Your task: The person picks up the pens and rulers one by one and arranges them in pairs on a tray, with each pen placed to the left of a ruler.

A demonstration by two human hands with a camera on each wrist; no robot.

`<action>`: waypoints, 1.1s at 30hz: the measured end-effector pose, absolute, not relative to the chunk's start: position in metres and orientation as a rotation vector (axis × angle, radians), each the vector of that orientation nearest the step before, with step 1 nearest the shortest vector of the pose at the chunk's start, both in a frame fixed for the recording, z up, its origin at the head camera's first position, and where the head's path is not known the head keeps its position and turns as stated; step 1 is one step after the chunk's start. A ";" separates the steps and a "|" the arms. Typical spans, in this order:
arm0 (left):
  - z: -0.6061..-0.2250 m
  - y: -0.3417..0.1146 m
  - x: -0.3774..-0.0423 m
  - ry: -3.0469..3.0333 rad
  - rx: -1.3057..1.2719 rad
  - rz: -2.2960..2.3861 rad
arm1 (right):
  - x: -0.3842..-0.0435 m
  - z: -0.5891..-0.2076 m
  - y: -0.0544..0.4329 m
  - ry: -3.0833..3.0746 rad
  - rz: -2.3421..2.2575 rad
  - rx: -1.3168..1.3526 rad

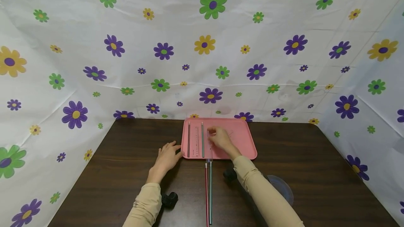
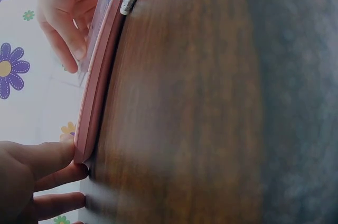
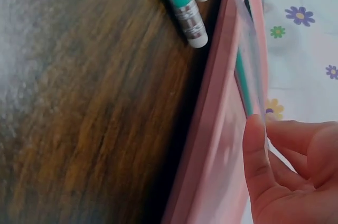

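My right hand pinches a clear plastic ruler between thumb and fingers, over the middle of a pink tray. One end of this ruler overlaps the tray's near rim in the head view. Just left of it on the tray lie a green pencil, another clear ruler with dark markings and a dark pencil, side by side. At the tray's near left corner rests my left hand; its thumb touches the rim, with the fingers spread out beside it.
A red pencil and a longer-looking green pencil lie on the dark wooden table, eraser ends close to the tray's near edge. A clear round piece shows beside the right forearm. Flowered cloth hangs behind the table.
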State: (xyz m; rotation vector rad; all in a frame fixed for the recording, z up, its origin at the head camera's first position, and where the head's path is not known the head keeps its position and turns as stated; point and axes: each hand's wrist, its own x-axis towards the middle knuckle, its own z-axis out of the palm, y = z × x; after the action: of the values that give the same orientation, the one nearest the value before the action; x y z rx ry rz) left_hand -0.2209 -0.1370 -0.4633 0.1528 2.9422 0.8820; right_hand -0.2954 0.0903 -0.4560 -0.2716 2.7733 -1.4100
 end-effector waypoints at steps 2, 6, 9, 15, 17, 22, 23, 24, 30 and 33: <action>-0.463 -0.137 -0.221 2.945 0.154 0.885 | -0.297 -0.456 0.090 2.795 -1.383 -0.270; -0.463 -0.137 -0.221 2.945 0.156 0.882 | -0.299 -0.458 0.089 2.796 -1.392 -0.228; -0.464 -0.137 -0.221 2.943 0.161 0.876 | -0.301 -0.461 0.089 2.808 -1.406 -0.195; -0.465 -0.137 -0.222 2.945 0.158 0.873 | -0.304 -0.465 0.088 2.957 -1.211 -0.248; -0.465 -0.137 -0.223 2.950 0.160 0.867 | -0.304 -0.466 0.087 2.997 -1.129 -0.264; -0.465 -0.137 -0.223 2.964 0.167 0.848 | -0.303 -0.465 0.084 3.061 -0.993 -0.258; -0.465 -0.137 -0.223 2.967 0.169 0.846 | -0.303 -0.465 0.083 3.073 -0.964 -0.257; -0.465 -0.137 -0.223 2.965 0.167 0.846 | -0.303 -0.465 0.083 3.079 -0.945 -0.252; -0.466 -0.138 -0.223 2.964 0.168 0.847 | -0.300 -0.467 0.080 3.099 -0.845 -0.232; -0.465 -0.138 -0.222 2.958 0.165 0.851 | -0.300 -0.467 0.079 3.091 -0.846 -0.243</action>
State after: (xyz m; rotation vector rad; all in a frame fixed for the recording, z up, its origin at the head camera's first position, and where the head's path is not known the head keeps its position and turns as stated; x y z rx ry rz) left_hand -0.2223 -0.1384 -0.4654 0.1648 2.9579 0.8514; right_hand -0.2998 0.0794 -0.4671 -0.2429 3.0914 -0.8460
